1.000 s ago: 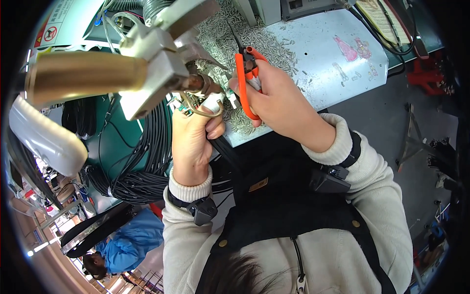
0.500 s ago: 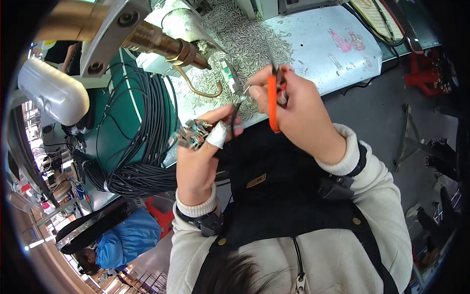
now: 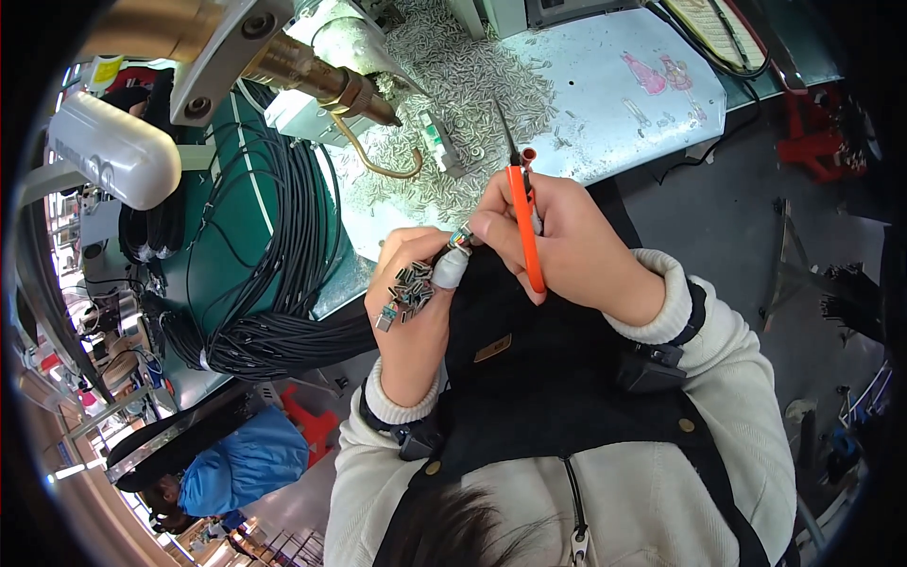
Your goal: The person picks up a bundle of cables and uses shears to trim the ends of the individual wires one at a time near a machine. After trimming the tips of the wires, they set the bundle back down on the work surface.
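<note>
My left hand (image 3: 412,283) is closed around a bunch of small metal-and-green connectors (image 3: 408,295) that stick out beside the thumb. White wrapping covers that thumb. Its fingers also pinch a cable end (image 3: 460,236) with fine coloured wires showing. My right hand (image 3: 557,236) grips orange-handled snips (image 3: 522,213), their long dark tip pointing up and away from me. The right thumb and forefinger meet at the cable end, close against the left fingertips. What lies between those fingertips is partly hidden.
Small metal pieces (image 3: 501,80) cover much of the pale work plate (image 3: 605,104). A brass-coloured machine nozzle (image 3: 364,104) and bent tube (image 3: 378,172) overhang it, by a green-and-grey block (image 3: 437,142). Coiled black cable (image 3: 283,236) lies left. A person in blue (image 3: 246,463) sits lower left.
Both hands have come nearer my body, away from the block. My left hand has turned and moved right; the cable end now sits between the two hands, with its coloured wires in sight.
</note>
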Tool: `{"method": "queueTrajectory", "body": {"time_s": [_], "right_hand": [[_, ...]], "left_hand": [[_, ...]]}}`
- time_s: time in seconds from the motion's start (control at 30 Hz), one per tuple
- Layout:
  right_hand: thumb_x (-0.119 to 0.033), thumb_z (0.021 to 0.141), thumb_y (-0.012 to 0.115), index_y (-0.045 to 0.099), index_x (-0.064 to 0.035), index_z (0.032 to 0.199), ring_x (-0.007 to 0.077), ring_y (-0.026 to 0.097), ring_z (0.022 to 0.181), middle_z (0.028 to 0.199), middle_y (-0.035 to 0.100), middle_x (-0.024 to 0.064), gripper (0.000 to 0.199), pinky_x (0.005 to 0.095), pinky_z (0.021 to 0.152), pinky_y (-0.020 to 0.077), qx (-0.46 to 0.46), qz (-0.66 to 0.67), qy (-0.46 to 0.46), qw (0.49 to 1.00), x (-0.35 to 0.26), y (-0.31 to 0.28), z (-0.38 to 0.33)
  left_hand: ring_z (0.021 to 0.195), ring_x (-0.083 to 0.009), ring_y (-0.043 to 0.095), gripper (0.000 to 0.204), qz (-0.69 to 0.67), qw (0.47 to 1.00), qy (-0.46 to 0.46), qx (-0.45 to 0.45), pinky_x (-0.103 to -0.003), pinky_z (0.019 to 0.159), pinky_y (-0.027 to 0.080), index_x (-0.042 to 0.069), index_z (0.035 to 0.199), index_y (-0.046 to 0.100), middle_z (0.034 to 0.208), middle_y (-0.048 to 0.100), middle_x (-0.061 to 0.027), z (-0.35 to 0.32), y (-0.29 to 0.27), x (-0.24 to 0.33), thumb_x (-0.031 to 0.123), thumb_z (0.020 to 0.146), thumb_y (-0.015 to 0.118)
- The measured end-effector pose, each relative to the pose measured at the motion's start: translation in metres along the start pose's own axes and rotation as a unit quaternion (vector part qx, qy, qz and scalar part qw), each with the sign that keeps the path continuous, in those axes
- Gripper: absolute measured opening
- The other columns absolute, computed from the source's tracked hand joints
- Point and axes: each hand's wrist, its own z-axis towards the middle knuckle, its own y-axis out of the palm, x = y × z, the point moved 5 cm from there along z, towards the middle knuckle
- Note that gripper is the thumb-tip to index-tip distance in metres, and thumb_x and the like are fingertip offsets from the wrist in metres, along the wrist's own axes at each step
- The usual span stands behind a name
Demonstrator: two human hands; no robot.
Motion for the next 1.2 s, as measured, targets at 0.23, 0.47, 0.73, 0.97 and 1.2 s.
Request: {"method": "queueTrajectory", "body": {"time_s": [0.23, 0.47, 0.73, 0.97, 1.2], "right_hand": [[-0.018, 0.083, 0.054, 0.052, -0.0003, 0.07, 0.0054, 0.04, 0.033, 0.047, 0.046, 0.0016, 0.022, 0.0182, 0.034, 0.0302, 0.057, -0.053, -0.083, 0.993, -0.001, 0.0, -0.003], [-0.031, 0.084, 0.05, 0.051, 0.0003, 0.058, 0.0088, 0.04, 0.028, 0.043, 0.048, 0.0056, 0.041, 0.0186, 0.029, 0.0284, -0.099, 0.013, 0.136, 0.986, 0.011, 0.003, 0.007], [-0.03, 0.086, 0.048, 0.05, -0.0008, 0.058, 0.0087, 0.04, 0.028, 0.045, 0.048, 0.0046, 0.04, 0.0195, 0.029, 0.0294, -0.182, 0.11, 0.152, 0.965, 0.021, 0.004, 0.006], [-0.022, 0.082, 0.055, 0.053, -0.0034, 0.07, 0.0121, 0.046, 0.036, 0.061, 0.053, 0.0066, 0.022, 0.0218, 0.034, 0.0336, -0.127, 0.053, -0.049, 0.989, 0.023, 0.007, 0.011], [-0.009, 0.07, 0.065, 0.058, -0.0088, 0.081, 0.0166, 0.05, 0.045, 0.062, 0.052, 0.004, 0.013, 0.025, 0.039, 0.037, 0.116, -0.478, -0.479, 0.727, -0.014, 0.009, -0.014]], "left_hand": [[0.073, -0.0195, 0.054, 0.027, -0.07, 0.996, -0.032, 0.037, -0.025, 0.067, 0.042, -0.001, 0.09, 0.056, 0.082, 0.054, -0.0096, -0.006, 0.0, -0.003, -0.012, 0.066, 0.057], [0.075, -0.0254, 0.055, 0.048, 0.12, 0.973, 0.181, -0.076, -0.028, 0.068, 0.044, -0.001, 0.091, 0.057, 0.081, 0.053, -0.0121, 0.001, 0.005, 0.021, -0.018, 0.048, 0.045], [0.072, -0.0243, 0.056, 0.037, 0.223, 0.944, 0.198, -0.138, -0.027, 0.064, 0.044, -0.001, 0.086, 0.057, 0.08, 0.054, -0.0118, 0.0, 0.005, 0.035, -0.016, 0.053, 0.049], [0.052, -0.0112, 0.044, 0.019, -0.219, 0.964, -0.108, -0.104, -0.021, 0.044, 0.034, 0.001, 0.089, 0.051, 0.076, 0.052, -0.0075, 0.009, -0.004, -0.006, -0.004, 0.071, 0.057], [0.045, -0.0045, 0.034, 0.018, -0.404, 0.865, -0.282, -0.099, -0.018, 0.039, 0.023, 0.002, 0.094, 0.048, 0.074, 0.05, -0.0048, 0.001, 0.005, -0.014, 0.0, 0.079, 0.056]]}}
